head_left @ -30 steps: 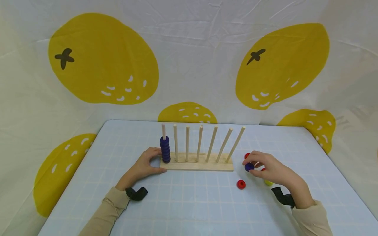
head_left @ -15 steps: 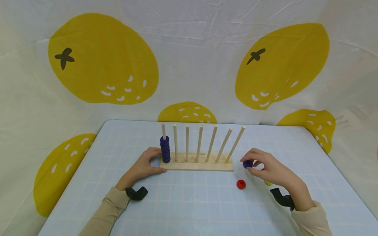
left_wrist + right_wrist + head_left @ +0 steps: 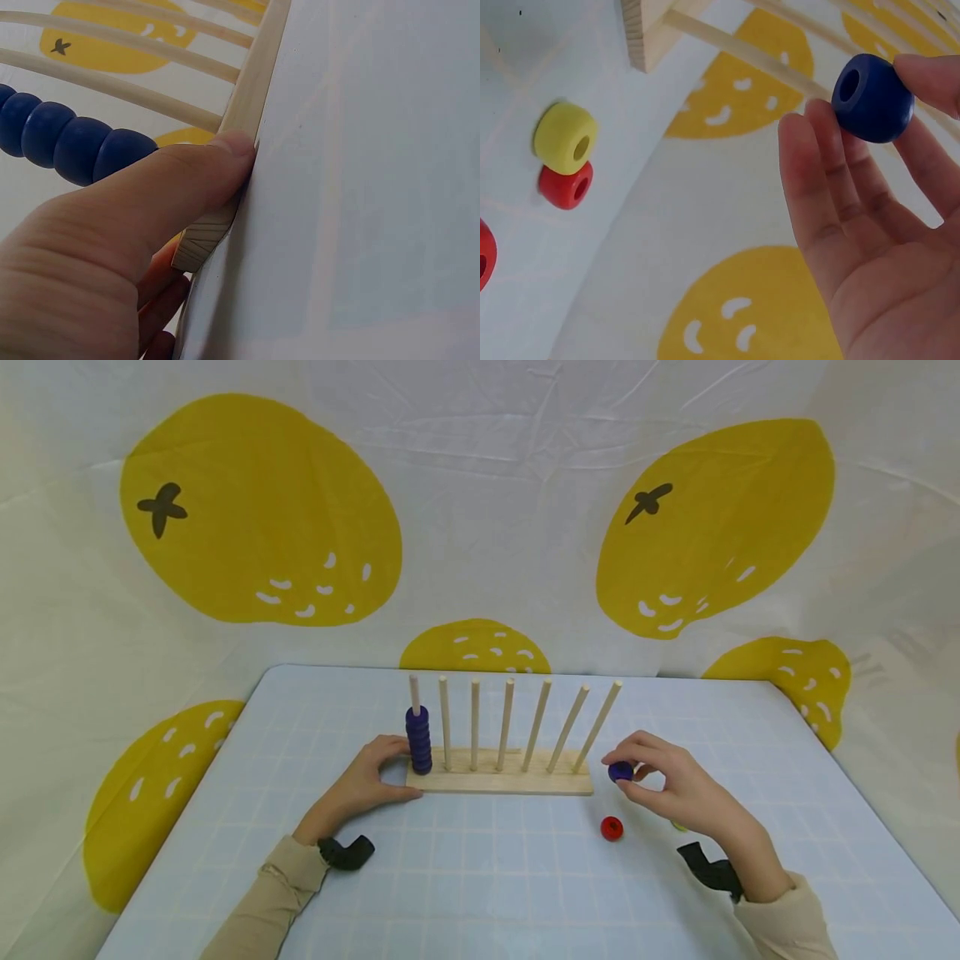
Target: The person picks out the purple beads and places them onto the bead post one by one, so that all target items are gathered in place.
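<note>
A wooden peg rack (image 3: 502,783) with several upright pegs stands on the table, a stack of dark blue beads (image 3: 420,742) threaded on its leftmost peg. My left hand (image 3: 369,779) grips the left end of the base; in the left wrist view its thumb (image 3: 202,169) presses along the front edge near the stacked beads. To the right of the rack, my right hand (image 3: 678,781) pinches a blue bead (image 3: 874,97) between thumb and fingers, raised off the table. The bead's hole shows in the right wrist view.
A red bead (image 3: 612,828) lies on the table in front of the right hand. In the right wrist view a yellow bead (image 3: 565,139) touches a red one (image 3: 567,186), with another red bead (image 3: 484,255) at the edge. A lemon-patterned cloth (image 3: 495,527) hangs behind.
Carrying the blue bead, my right hand has moved left and slightly up in the head view, closer to the rack. The left hand stays on the base.
</note>
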`<state>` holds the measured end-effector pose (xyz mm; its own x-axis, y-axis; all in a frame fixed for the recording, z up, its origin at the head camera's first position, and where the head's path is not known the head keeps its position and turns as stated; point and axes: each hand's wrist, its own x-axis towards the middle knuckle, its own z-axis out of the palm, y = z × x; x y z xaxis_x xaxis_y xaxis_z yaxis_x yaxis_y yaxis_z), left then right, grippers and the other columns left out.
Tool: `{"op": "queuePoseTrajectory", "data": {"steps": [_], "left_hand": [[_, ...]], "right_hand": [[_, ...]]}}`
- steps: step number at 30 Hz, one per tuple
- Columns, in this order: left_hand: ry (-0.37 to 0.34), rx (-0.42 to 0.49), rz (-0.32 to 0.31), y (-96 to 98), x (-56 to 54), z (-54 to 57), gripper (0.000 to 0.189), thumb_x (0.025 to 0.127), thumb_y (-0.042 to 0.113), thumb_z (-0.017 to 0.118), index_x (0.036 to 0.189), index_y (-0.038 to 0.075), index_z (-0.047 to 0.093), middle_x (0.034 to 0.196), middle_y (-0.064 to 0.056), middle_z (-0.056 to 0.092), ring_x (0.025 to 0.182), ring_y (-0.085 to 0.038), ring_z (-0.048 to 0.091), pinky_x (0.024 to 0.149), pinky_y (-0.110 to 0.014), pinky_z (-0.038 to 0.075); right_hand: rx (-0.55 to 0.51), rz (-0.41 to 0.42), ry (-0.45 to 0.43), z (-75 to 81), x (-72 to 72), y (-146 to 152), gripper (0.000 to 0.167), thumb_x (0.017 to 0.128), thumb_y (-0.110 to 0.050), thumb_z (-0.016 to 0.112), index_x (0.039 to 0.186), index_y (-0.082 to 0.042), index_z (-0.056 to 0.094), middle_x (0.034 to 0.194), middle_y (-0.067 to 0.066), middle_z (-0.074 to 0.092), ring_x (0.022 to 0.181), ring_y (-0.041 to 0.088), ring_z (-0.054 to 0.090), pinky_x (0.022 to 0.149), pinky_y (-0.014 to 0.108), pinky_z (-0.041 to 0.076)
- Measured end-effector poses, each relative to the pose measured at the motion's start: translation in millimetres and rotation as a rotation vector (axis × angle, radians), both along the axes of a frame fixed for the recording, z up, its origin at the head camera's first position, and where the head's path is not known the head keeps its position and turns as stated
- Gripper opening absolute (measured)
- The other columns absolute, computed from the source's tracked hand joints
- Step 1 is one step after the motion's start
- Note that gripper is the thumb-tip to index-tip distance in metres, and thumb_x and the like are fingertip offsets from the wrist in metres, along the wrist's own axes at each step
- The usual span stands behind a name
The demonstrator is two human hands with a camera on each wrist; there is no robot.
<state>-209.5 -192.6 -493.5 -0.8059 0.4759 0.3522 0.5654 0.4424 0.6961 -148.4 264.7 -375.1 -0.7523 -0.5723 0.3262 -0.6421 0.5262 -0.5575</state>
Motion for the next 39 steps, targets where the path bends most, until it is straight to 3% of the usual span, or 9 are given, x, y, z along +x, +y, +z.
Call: {"op": "queuePoseTrajectory", "data": {"steps": [8,18,27,39], "left_hand": [[0.01,0.01,-0.004,0.0,-0.4,-0.7,0.059,0.066,0.02,0.094,0.119,0.011,0.069,0.124,-0.004,0.064,0.118,-0.024,0.054,0.103,-0.047,0.043],[0.001,0.013,-0.006,1.5,-0.1,0.5,0.059,0.065,0.018,0.094,0.118,0.01,0.069,0.123,-0.004,0.064,0.117,-0.024,0.054,0.103,-0.047,0.044],[-0.038,0.009,0.003,1.0,-0.3,-1.3,0.059,0.066,0.019,0.094,0.119,0.012,0.069,0.125,-0.002,0.063,0.119,-0.022,0.053,0.105,-0.048,0.042],[-0.022,0.0,0.0,-0.1,-1.6,-2.4,0.058,0.066,0.02,0.094,0.118,0.012,0.069,0.124,-0.002,0.064,0.119,-0.022,0.053,0.105,-0.048,0.042]], "right_hand": [[-0.038,0.017,0.057,11.9,4.0,-11,0.042,0.082,0.007,0.075,0.114,-0.02,0.068,0.105,-0.006,0.061,0.085,0.007,0.058,0.072,0.027,0.058],[-0.052,0.047,0.12,39.2,5.6,-20,0.047,0.079,0.009,0.076,0.114,-0.021,0.067,0.108,-0.008,0.062,0.087,0.003,0.057,0.073,0.019,0.053],[-0.098,0.081,0.152,56.8,3.9,-30,0.047,0.078,0.01,0.076,0.116,-0.017,0.068,0.11,-0.004,0.063,0.087,0.006,0.059,0.073,0.019,0.055],[-0.141,0.1,0.196,80.2,1.0,-47,0.045,0.077,0.011,0.076,0.115,-0.012,0.07,0.108,-0.001,0.064,0.09,0.009,0.059,0.078,0.021,0.054]]}}
